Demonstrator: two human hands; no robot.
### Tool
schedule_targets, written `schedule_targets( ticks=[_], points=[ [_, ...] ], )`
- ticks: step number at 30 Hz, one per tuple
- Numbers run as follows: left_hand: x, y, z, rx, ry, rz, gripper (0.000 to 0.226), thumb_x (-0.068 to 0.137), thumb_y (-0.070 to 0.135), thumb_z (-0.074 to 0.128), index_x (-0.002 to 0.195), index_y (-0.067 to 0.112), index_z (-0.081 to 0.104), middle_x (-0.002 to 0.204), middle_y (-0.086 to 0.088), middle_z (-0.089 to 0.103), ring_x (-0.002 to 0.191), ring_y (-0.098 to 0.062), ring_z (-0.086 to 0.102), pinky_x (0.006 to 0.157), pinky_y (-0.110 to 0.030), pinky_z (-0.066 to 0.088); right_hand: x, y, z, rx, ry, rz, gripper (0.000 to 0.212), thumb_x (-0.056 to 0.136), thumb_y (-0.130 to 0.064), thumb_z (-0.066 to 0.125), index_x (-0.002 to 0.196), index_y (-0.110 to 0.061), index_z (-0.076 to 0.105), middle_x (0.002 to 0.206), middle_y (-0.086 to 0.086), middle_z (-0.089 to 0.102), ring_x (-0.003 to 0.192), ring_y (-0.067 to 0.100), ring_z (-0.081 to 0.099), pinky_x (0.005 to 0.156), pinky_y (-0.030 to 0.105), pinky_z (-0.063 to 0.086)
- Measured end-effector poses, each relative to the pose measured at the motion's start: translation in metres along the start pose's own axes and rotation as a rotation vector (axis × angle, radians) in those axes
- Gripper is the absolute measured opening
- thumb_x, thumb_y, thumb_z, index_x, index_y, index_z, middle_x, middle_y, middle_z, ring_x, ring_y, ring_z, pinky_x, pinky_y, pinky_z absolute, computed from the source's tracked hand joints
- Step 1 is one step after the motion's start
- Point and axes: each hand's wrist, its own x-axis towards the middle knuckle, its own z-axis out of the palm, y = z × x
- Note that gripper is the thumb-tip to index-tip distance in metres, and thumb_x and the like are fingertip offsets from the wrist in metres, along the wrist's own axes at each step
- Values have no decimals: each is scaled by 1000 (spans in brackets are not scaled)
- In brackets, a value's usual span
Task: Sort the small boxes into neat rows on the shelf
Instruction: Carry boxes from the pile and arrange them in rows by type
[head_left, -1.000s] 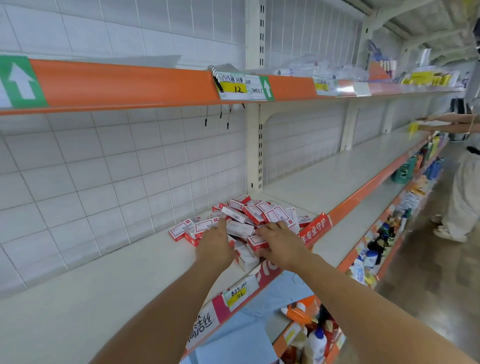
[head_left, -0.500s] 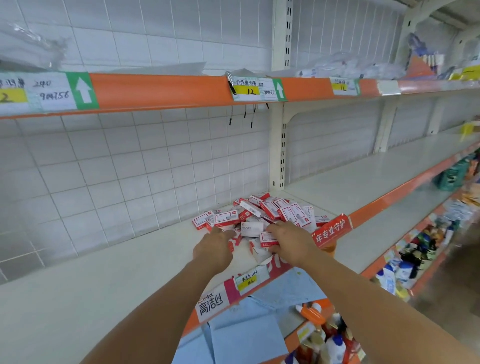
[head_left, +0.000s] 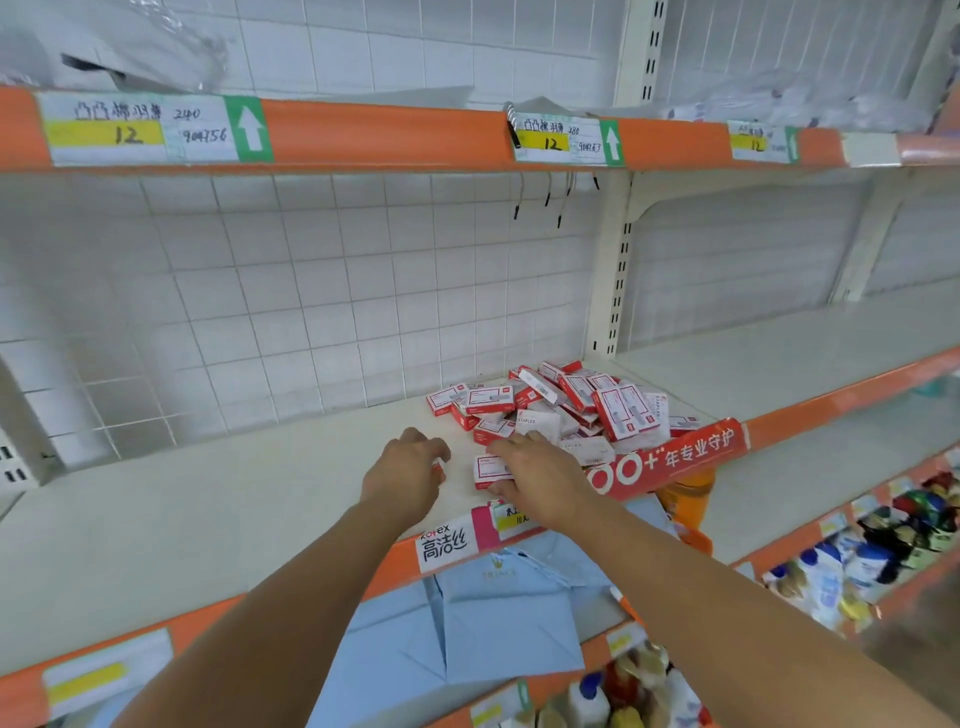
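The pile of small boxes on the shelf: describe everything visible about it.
The pile of small boxes is a loose heap of flat red-and-white cartons, apparently cardboard, lying tilted and overlapping, a few showing STAPLES print. It sits on the pale shelf near the upright post, behind the red banner. The right hand reaches its near edge, holding one box apart.

A white wire-grid back panel fills the frame's centre. An orange-edged upper shelf crosses the top, carrying handwritten price labels. A slotted cream upright stands right of centre.
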Motion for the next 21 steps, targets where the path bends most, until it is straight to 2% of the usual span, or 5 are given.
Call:
schedule_targets(
  ticks=[5, 9, 15, 21],
  points=[
    [-32, -32, -14, -15, 45, -96, 34, 94, 13, 50, 127, 24, 57, 130, -4, 48, 119, -23, 45, 88, -40, 48, 10, -29, 9, 29, 0, -72, 44, 93, -34, 55, 133, -18, 45, 128, 4, 53, 120, 23, 43, 90, 37, 40],
    [-61, -64, -34, -9, 85, -182, 38, 95, 12, 49, 130, 24, 54, 132, -2, 48, 120, -21, 44, 91, -38, 47, 20, -64, 12, 83, 16, -126, 45, 93, -36, 54, 134, -20, 44, 125, 2, 54, 118, 22, 42, 82, 35, 41],
    [-105, -110, -74, 9, 177, -307, 55, 93, 11, 51, 143, 25, 32, 128, -5, 50, 116, -25, 46, 88, -42, 47, 32, -137, 14, 116, 12, -242, 44, 93, -35, 55, 133, -21, 46, 124, 2, 53, 117, 21, 42, 83, 34, 42],
    [-169, -168, -108, 29, 211, -395, 46, 91, 14, 53, 135, 22, 40, 124, -3, 52, 112, -24, 47, 85, -40, 46, 29, -226, 20, 144, 4, -336, 41, 92, -35, 55, 130, -21, 47, 122, 1, 54, 116, 21, 42, 83, 35, 44]
  ],
)
